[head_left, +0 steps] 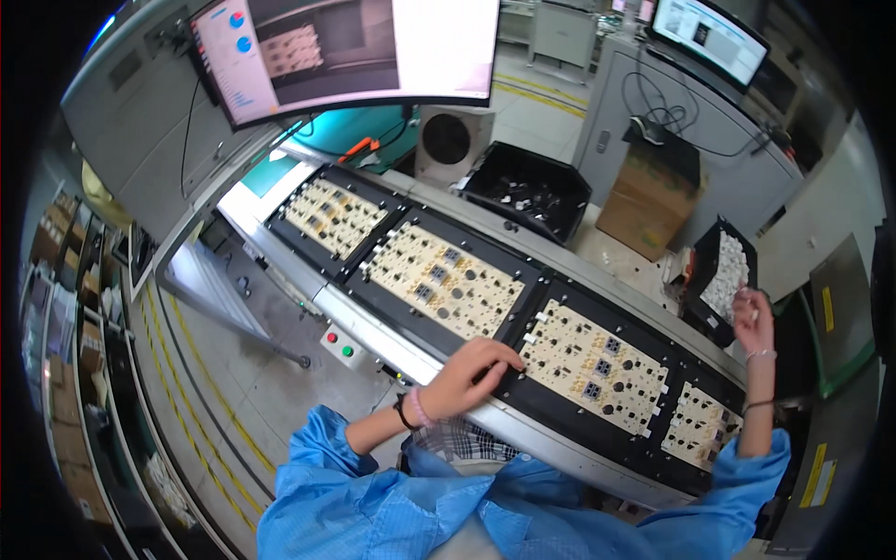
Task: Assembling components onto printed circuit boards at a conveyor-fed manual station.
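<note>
A: Fingers of the left hand [467, 375]: state?
B: Bent, tips by the near left corner of the cream circuit board [581, 362], seated in its black carrier [569, 413]. Whether they grip, cannot tell.
A: Board handling?
B: Probably light, stiff, fragile at its components; hold by bare edges. Long axis follows the silver rail [373, 322], upper left to lower right. White tabs on both short ends; no clear front.
A: Right hand [753, 322]?
B: Farther off, fingertips bunched beside the small white parts [727, 271]; hold cannot be told. Parts look light, hard; pinch singly. Their axes are too small to read.
</note>
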The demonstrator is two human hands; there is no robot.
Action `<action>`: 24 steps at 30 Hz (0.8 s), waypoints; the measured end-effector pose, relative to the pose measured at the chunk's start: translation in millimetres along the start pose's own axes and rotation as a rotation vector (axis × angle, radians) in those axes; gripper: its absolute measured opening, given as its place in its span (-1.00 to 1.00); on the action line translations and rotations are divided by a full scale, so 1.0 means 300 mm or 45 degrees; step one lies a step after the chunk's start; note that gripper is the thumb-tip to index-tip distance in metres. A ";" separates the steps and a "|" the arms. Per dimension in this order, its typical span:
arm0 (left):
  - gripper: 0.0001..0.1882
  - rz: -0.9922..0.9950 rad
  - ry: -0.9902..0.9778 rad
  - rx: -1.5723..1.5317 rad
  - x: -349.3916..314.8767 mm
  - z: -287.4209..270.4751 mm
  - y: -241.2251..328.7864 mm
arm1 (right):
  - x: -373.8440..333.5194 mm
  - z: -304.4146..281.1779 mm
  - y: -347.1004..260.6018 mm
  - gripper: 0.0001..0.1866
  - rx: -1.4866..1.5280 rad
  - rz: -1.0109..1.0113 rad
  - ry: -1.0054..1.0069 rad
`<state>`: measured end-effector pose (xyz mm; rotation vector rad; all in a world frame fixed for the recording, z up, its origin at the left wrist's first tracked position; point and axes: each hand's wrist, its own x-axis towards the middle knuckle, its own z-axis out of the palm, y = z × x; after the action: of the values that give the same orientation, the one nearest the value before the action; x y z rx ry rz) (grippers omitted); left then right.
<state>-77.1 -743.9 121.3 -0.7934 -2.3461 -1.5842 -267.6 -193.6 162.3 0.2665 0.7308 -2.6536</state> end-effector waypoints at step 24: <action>-0.67 -0.763 -0.962 1.137 1.006 -0.077 -0.817 | -0.325 0.059 0.648 -0.77 0.214 0.045 0.057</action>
<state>-463.3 -737.7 70.5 -0.5141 -3.5814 -0.1069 -101.9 -328.0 116.0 0.3813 0.5121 -2.6863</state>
